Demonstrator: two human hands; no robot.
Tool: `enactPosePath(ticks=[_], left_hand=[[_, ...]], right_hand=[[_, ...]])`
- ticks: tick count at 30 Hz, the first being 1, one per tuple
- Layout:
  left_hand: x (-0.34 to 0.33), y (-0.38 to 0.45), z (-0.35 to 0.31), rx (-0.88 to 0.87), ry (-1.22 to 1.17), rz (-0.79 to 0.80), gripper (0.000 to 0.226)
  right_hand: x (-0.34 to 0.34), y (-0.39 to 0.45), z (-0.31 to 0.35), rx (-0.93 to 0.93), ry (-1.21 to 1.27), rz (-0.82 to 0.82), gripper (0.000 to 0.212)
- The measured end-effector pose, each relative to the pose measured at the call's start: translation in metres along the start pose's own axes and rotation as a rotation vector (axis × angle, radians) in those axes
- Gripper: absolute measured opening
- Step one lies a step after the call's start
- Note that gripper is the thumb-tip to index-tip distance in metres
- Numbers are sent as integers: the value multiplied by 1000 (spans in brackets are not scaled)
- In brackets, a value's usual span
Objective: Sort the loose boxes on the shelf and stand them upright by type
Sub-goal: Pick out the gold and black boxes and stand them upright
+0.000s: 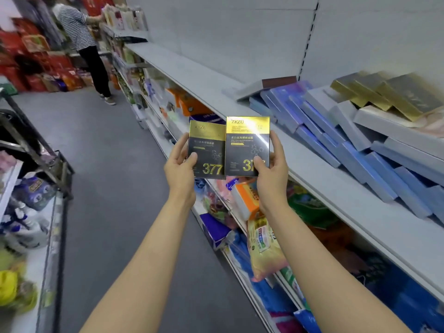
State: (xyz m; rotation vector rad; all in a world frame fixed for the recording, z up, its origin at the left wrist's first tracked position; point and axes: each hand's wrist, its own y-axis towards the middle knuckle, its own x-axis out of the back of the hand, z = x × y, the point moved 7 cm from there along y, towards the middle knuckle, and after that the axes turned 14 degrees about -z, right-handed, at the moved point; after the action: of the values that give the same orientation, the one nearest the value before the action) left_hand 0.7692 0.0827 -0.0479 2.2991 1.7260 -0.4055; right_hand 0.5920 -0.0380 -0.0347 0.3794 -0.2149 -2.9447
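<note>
Both arms reach out over the aisle, each hand holding one black-and-gold box upright, face toward the camera, in front of the grey shelf (360, 195). The left hand (181, 164) pinches the left box (208, 150) at its lower left edge, thumb on the front and fingers behind. The right hand (272, 164) grips the right box (247, 145) at its lower right corner, thumb over the printed "377". The two boxes sit side by side, the right one slightly overlapping the left one's edge and standing a little higher. On the shelf to the right lies a loose heap of blue boxes (336, 138) tilted against each other, with gold boxes (384, 92) lying slanted on top of pale flat boxes (394, 126). Far down the aisle a person in a striped top (77, 27) stands at the shelving
</note>
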Motion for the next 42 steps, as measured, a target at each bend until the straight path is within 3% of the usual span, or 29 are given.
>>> enactPosePath(ticks=[17, 29, 42], left_hand=[[2, 243, 10, 41, -4, -13, 52], [-76, 394, 25, 14, -65, 2, 57], [-166, 524, 47, 120, -98, 111, 48]], right_hand=[[-208, 99, -63, -8, 43, -36, 64], [-312, 228, -96, -8, 57, -18, 62], [-393, 341, -122, 45, 20, -202, 57]])
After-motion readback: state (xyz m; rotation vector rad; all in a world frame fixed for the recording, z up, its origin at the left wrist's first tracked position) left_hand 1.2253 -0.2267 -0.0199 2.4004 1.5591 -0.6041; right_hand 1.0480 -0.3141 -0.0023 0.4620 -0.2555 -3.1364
